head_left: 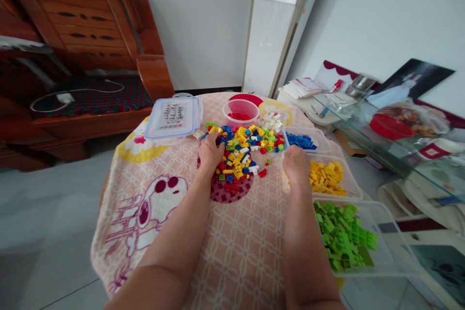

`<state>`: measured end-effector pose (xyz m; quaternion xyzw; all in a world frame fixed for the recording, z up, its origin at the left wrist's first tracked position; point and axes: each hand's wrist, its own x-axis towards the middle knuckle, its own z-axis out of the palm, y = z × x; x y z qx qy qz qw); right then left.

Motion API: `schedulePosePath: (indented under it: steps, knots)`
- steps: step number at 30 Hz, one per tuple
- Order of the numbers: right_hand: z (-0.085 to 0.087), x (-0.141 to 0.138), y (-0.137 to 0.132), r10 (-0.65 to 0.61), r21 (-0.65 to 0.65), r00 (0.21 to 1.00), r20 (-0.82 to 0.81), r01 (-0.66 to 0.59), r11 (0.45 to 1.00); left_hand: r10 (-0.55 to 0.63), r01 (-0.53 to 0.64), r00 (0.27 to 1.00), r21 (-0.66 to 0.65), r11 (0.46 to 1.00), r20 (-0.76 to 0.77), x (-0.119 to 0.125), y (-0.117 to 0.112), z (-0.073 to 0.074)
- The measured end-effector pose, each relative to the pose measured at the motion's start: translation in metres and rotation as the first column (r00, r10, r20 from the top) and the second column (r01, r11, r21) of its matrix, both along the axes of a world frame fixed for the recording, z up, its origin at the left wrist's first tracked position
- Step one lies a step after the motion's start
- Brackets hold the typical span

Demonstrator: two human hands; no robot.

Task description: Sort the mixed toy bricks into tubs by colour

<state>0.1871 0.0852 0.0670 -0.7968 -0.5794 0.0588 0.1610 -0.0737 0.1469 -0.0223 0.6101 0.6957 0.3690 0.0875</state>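
Observation:
A heap of mixed small bricks, yellow, blue, red, green and white, lies on a pink cartoon-print cloth over a small table. My left hand rests on the heap's left edge, fingers curled down into the bricks; what they grip is hidden. My right hand hovers at the near rim of the clear box of yellow bricks, back of the hand towards me, fingers bent and hidden.
Clear boxes ring the heap: green bricks near right, blue bricks, white bricks, a round tub of red bricks, a blue-rimmed lid. A wooden bench stands left, a glass table right.

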Motion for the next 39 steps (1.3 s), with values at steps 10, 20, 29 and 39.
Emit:
schedulePosePath:
  steps: [10,20,29,39]
  knots:
    - [0.003,0.005,-0.001,-0.030,0.040,1.000,0.001,0.030,0.999,-0.011,0.011,1.000,0.018,1.000,0.016,-0.002,0.003,-0.003]
    - [0.001,0.006,0.000,-0.003,0.085,0.999,0.042,-0.001,0.996,-0.011,0.011,1.000,-0.007,1.000,0.011,-0.001,0.001,-0.001]
    - [-0.003,-0.041,0.002,0.272,0.157,0.960,-0.062,-0.260,0.953,-0.010,0.010,1.000,0.000,1.000,0.019,0.000,0.000,0.000]
    - [-0.029,-0.075,-0.001,0.421,-0.124,0.906,0.038,-0.414,0.902,0.005,-0.005,1.000,-0.010,1.000,0.023,0.000,0.000,0.000]
